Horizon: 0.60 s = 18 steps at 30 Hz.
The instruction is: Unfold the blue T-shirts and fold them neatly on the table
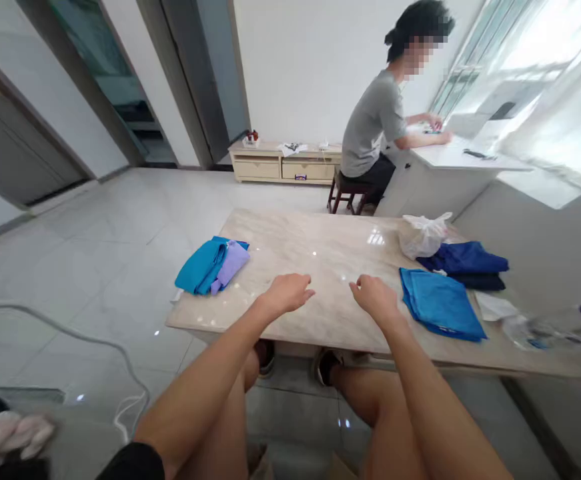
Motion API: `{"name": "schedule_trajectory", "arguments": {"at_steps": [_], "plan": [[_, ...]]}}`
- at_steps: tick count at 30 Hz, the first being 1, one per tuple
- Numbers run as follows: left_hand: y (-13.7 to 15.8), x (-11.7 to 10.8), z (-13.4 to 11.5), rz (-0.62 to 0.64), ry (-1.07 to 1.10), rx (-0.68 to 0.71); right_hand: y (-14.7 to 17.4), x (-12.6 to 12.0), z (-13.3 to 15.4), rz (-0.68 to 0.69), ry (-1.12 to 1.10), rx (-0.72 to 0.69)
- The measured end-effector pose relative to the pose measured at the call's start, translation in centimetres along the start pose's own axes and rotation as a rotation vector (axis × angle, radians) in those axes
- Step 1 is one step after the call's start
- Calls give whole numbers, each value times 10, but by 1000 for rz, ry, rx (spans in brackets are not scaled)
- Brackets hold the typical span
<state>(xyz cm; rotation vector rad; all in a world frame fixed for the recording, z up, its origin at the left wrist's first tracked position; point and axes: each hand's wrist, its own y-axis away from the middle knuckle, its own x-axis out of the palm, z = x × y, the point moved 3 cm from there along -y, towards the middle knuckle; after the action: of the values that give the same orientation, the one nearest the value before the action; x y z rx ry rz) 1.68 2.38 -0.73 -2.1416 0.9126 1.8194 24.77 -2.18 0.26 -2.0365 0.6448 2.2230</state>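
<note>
Over the middle of a pale marble-patterned table (315,233), my left hand (289,292) hovers with loosely bent fingers, the thumb apart from them and nothing held. A short gap away, my right hand (375,295) is held much the same, loosely curled and bare. Left of my left hand lies a folded teal cloth (203,265) with a lilac cloth (231,265) on its right part. Nearest to my right hand is a folded bright blue cloth (440,303), flat on the table and not touched.
Behind the blue cloth are dark blue folded cloths (467,259) and a white plastic bag (424,235). A clear bottle (545,330) lies at the right end. Beyond the table, a person (377,120) sits on a stool at a white counter (463,155). A low cabinet (257,167) stands by the wall.
</note>
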Motion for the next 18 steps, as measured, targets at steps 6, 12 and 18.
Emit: {"name": "schedule_trajectory", "arguments": {"at_steps": [6,12,18], "plan": [[-13,5,68,-132,-166,-358,8,-1,16,-96,-45,-96],[-1,12,163,-359,-65,-737,18,3,28,-166,-130,-152],[51,28,248,-557,33,-1078,3,4,4,-240,-166,-96]]}}
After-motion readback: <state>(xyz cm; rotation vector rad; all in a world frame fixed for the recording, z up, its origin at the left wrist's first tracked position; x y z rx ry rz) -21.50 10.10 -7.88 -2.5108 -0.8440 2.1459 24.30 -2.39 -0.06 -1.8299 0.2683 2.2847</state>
